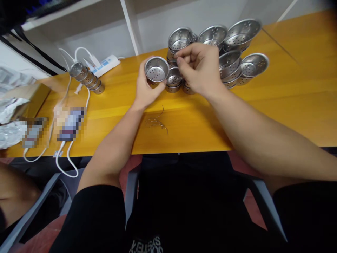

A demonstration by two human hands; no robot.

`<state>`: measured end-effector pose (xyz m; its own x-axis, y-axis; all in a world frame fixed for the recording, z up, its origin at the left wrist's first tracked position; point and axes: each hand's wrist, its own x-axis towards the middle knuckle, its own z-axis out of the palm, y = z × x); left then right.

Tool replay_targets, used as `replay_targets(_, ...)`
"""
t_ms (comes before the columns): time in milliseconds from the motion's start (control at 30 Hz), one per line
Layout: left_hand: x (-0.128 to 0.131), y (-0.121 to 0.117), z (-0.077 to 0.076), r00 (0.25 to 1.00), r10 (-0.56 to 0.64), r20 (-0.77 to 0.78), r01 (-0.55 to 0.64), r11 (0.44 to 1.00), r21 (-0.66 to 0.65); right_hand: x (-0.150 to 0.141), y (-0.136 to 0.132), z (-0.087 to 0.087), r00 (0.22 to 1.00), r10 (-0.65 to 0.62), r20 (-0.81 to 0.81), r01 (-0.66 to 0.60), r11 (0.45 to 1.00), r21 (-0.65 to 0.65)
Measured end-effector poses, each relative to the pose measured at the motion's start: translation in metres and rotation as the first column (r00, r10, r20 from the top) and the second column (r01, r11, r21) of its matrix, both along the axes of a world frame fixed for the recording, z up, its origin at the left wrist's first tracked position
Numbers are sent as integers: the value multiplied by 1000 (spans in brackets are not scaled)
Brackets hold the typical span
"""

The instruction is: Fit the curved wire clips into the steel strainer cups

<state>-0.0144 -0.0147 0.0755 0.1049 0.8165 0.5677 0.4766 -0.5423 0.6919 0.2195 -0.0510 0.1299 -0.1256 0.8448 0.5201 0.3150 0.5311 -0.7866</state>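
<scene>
Evidently, the yellow table (289, 105) carries stacked perforated baskets (230, 66), which I judge crowd the space beyond the right hand (205, 66). Its fingertips pinch close; whether they hold anything, I can't tell. The left hand (144, 92) grips a perforated cup (157, 72), beside that pinch, calling for steadiness. Thin wires (157, 122) lie nearer me.

Grips a perforated metal cup (157, 71) in the left hand (146, 89) — holds the right hand (201, 68) near it, thumb and forefinger close together, in front of the stacked metal cups (229, 66). Reaches both forearms over the wooden counter (189, 130), either side of some thin wires (157, 122).
</scene>
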Motion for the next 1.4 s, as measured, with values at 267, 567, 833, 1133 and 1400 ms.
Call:
replay_targets(267,2,-9,3,999,-18,-47,17,1000,-11,8,-18,-12,988,-50,148,51,999,-5)
replay_targets(567,-8,44,-48,952,-305,-1,290,906,309,7,4,-36,997,-5,-83,16,990,138)
replay_targets(833,-4,48,-64,904,-421,-71,421,852,310,4,-1,-35,993,51,-106,-34,987,158)
replay_targets(1133,4,44,-65,888,-447,-107,459,847,269,6,-5,-36,1000,-30,-4,30,983,183)
replay_targets(1400,4,39,-63,882,-448,-144,470,838,276,3,-4,-37,999,-29,-27,34,976,216)
